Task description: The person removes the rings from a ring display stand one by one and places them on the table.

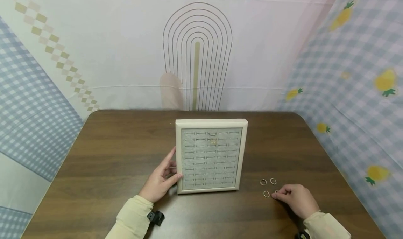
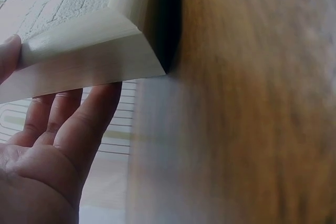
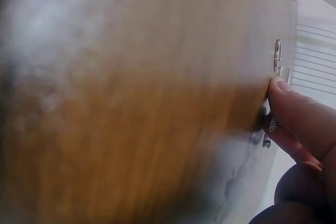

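Observation:
A cream-framed ring display board with a grey slotted pad stands upright on the table. My left hand grips its left side, thumb on the front, other fingers behind the edge, as the left wrist view also shows. Two rings sit in the pad's upper middle slots, a silver ring and a gold ring below it. To the right, my right hand pinches a ring low over the tabletop, mostly hidden by thumb and forefinger. Beside those fingertips lie three loose rings, including a nearer ring.
The brown wooden table has rounded far corners. A white patterned cloth hangs behind it, with checked cloths at both sides. Each wrist wears a dark strap device, such as the left wrist device.

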A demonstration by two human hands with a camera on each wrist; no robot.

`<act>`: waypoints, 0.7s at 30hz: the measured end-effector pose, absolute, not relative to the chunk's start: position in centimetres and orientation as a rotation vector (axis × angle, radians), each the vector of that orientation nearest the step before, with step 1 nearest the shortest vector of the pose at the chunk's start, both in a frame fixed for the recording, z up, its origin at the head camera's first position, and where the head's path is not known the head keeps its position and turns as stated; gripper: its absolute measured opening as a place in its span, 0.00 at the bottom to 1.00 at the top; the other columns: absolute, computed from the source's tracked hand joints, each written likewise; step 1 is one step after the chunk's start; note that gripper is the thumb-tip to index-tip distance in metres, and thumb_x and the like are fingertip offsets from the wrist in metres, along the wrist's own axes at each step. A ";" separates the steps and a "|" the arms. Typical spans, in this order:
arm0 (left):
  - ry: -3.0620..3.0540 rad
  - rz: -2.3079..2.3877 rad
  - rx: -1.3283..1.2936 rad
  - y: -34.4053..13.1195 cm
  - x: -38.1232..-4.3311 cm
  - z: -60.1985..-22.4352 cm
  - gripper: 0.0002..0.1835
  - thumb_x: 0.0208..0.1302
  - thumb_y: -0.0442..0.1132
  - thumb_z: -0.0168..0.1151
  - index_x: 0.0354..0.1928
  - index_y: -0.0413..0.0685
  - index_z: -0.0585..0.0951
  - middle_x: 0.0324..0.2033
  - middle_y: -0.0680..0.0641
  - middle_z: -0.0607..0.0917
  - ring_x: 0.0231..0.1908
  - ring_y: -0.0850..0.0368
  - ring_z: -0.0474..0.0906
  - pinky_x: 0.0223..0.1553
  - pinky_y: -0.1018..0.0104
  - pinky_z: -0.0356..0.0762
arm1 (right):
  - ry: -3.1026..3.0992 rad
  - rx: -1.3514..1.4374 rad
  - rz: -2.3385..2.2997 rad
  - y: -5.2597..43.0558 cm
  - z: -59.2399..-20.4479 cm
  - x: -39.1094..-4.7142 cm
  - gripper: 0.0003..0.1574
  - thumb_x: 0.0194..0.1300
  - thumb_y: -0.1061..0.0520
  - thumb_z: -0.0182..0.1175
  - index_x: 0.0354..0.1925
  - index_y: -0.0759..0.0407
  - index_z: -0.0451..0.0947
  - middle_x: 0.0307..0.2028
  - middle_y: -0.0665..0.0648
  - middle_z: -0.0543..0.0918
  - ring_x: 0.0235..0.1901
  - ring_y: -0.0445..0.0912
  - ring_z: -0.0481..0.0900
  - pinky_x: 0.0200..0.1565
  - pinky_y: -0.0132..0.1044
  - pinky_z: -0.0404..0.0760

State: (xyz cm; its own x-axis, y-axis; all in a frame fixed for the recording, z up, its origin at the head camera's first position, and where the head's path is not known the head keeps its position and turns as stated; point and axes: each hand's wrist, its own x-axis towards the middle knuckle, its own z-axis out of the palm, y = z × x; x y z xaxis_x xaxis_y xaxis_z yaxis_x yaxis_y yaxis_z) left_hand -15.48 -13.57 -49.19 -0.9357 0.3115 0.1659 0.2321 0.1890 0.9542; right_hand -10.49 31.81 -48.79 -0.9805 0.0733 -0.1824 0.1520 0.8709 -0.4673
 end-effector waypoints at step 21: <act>2.355 1.899 0.565 -13.6 -15.4 -49.2 0.47 0.67 0.31 0.65 0.81 0.59 0.51 0.49 0.40 0.81 0.47 0.50 0.82 0.53 0.62 0.81 | 2.914 0.180 -0.692 31.5 -48.4 -10.2 0.13 0.55 0.38 0.74 0.28 0.43 0.84 0.23 0.43 0.80 0.23 0.40 0.70 0.28 0.35 0.69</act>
State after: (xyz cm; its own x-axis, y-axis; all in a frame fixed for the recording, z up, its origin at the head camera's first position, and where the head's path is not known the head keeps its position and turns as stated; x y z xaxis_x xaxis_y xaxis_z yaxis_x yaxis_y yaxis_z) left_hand -15.44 -13.61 -49.19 -0.9306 0.3200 0.1776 0.2414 0.1718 0.9551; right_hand -10.19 31.45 -48.41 -0.9829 0.0835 -0.1640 0.1483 0.8871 -0.4370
